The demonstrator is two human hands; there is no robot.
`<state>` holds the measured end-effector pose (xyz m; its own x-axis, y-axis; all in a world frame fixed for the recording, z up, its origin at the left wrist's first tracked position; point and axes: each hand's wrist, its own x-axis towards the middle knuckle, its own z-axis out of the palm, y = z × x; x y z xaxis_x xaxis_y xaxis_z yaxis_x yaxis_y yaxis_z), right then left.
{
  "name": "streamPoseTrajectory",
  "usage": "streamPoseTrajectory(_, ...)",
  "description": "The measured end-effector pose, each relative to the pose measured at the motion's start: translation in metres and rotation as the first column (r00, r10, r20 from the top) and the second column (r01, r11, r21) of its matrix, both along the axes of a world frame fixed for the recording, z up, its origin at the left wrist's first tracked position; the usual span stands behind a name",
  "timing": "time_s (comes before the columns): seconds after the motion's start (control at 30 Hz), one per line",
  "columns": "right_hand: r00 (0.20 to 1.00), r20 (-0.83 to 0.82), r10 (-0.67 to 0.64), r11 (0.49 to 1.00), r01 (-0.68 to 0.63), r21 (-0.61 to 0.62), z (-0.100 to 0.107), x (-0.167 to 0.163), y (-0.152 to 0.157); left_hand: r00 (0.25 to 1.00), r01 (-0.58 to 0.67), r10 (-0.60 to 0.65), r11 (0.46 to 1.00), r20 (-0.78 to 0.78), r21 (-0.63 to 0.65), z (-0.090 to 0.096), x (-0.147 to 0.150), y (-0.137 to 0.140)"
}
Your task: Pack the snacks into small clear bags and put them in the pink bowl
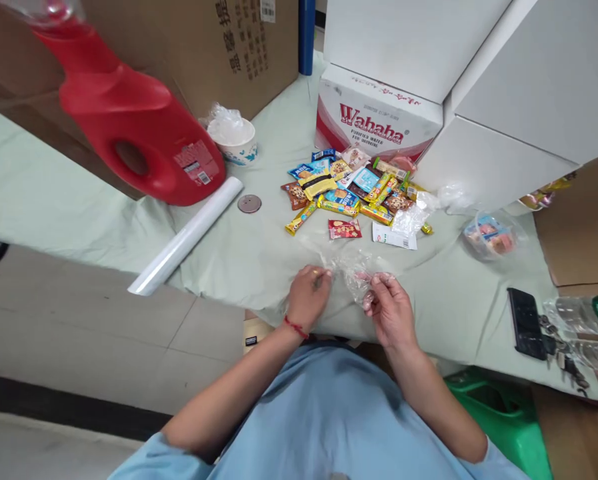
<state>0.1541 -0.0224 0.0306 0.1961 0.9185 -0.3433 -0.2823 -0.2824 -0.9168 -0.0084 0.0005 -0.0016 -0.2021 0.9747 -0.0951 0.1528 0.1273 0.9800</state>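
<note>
A crumpled clear plastic bag [355, 272] is stretched between my two hands above the near edge of the cloth-covered table. My left hand [309, 295], with a red string at the wrist, is closed with its fingertips pinching the bag's left side. On the other side, my right hand [391, 308] grips the bag between thumb and fingers. Just beyond lie a red snack packet [345, 229] and a white packet [393, 236]. Behind them is a heap of wrapped snacks [351, 183] in yellow, blue and brown, with another crumpled clear bag [415, 215] at its right.
Left stand a red detergent bottle [143, 133], a white film roll [189, 237], a round metal lid [249, 204] and a paper cup [236, 148]. A Wahaba carton [379, 117] backs the heap. Right are a clear tub [491, 237], a phone [526, 323] and keys [561, 353].
</note>
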Motion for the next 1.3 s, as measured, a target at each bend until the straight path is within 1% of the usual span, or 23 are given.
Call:
streamPoseTrajectory(0.07, 0.995, 0.068, -0.067, 0.996, 0.063, 0.060, -0.004, 0.015, 0.003, 0.985, 0.014, -0.005, 0.998, 0.170, -0.057, -0.002, -0.005, 0.005)
streamPoseTrajectory(0.1, 0.989, 0.086, -0.118, 0.990, 0.111, 0.082, -0.007, 0.026, 0.006, 0.960, 0.033, -0.002, 0.994, 0.279, -0.106, -0.002, -0.010, 0.005)
streamPoseTrajectory(0.17, 0.974, 0.086, -0.211, 0.975, 0.203, 0.096, -0.014, 0.047, 0.011, 0.878, 0.104, 0.009, 0.972, 0.479, -0.209, 0.001, -0.021, 0.000)
streamPoseTrajectory(0.23, 0.969, 0.056, -0.239, 0.969, 0.235, 0.071, -0.022, 0.064, 0.016, 0.817, 0.203, 0.004, 0.934, 0.576, -0.293, 0.005, -0.033, -0.008)
streamPoseTrajectory(0.27, 0.973, 0.045, -0.224, 0.974, 0.222, 0.054, -0.026, 0.069, 0.017, 0.812, 0.250, -0.015, 0.913, 0.584, -0.324, 0.007, -0.039, -0.013)
streamPoseTrajectory(0.37, 0.986, 0.079, -0.144, 0.990, 0.143, 0.018, -0.034, 0.071, 0.019, 0.851, 0.319, -0.064, 0.852, 0.521, -0.416, 0.010, -0.052, -0.027)
streamPoseTrajectory(0.43, 0.988, 0.120, -0.098, 0.995, 0.097, 0.016, -0.036, 0.067, 0.020, 0.869, 0.318, -0.059, 0.827, 0.491, -0.463, 0.013, -0.059, -0.033)
streamPoseTrajectory(0.5, 0.992, 0.113, -0.063, 0.998, 0.063, 0.002, -0.036, 0.065, 0.021, 0.874, 0.301, -0.035, 0.822, 0.485, -0.483, 0.016, -0.065, -0.036)
streamPoseTrajectory(0.6, 1.000, -0.020, -0.008, 0.995, 0.006, -0.095, -0.032, 0.069, 0.026, 0.884, 0.262, 0.005, 0.822, 0.467, -0.505, 0.020, -0.073, -0.038)
streamPoseTrajectory(0.7, 0.985, -0.174, 0.019, 0.981, -0.052, -0.187, -0.028, 0.077, 0.030, 0.903, 0.225, 0.039, 0.805, 0.428, -0.548, 0.019, -0.082, -0.040)
streamPoseTrajectory(0.77, 0.966, -0.250, 0.063, 0.976, -0.113, -0.189, -0.025, 0.080, 0.027, 0.908, 0.217, 0.050, 0.793, 0.417, -0.569, 0.017, -0.085, -0.042)
streamPoseTrajectory(0.83, 0.942, -0.287, 0.172, 0.971, -0.212, -0.113, -0.025, 0.080, 0.021, 0.905, 0.222, 0.055, 0.786, 0.422, -0.577, 0.016, -0.084, -0.044)
streamPoseTrajectory(0.87, 0.931, -0.272, 0.243, 0.962, -0.268, -0.058, -0.025, 0.080, 0.018, 0.901, 0.229, 0.055, 0.781, 0.430, -0.580, 0.016, -0.083, -0.044)
streamPoseTrajectory(0.93, 0.917, -0.171, 0.360, 0.932, -0.362, 0.018, -0.027, 0.079, 0.011, 0.893, 0.245, 0.056, 0.772, 0.447, -0.586, 0.018, -0.080, -0.044)
streamPoseTrajectory(1.0, 0.911, -0.021, 0.413, 0.911, -0.413, 0.009, -0.027, 0.078, 0.007, 0.886, 0.253, 0.061, 0.768, 0.460, -0.589, 0.020, -0.079, -0.041)
streamPoseTrajectory(1.07, 0.904, 0.099, 0.415, 0.910, -0.414, -0.035, -0.025, 0.081, 0.006, 0.885, 0.242, 0.075, 0.770, 0.461, -0.590, 0.023, -0.081, -0.037)
streamPoseTrajectory(1.1, 0.901, 0.129, 0.413, 0.910, -0.410, -0.053, -0.023, 0.083, 0.007, 0.885, 0.234, 0.082, 0.773, 0.458, -0.590, 0.025, -0.084, -0.035)
streamPoseTrajectory(1.17, 0.898, 0.128, 0.422, 0.906, -0.414, -0.083, -0.017, 0.089, 0.009, 0.887, 0.220, 0.091, 0.778, 0.452, -0.588, 0.028, -0.092, -0.031)
streamPoseTrajectory(1.23, 0.900, 0.062, 0.431, 0.899, -0.422, -0.117, -0.012, 0.096, 0.009, 0.891, 0.221, 0.085, 0.779, 0.447, -0.587, 0.031, -0.100, -0.028)
streamPoseTrajectory(1.3, 0.907, -0.007, 0.421, 0.894, -0.416, -0.167, -0.011, 0.102, 0.008, 0.896, 0.231, 0.067, 0.773, 0.438, -0.591, 0.033, -0.106, -0.026)
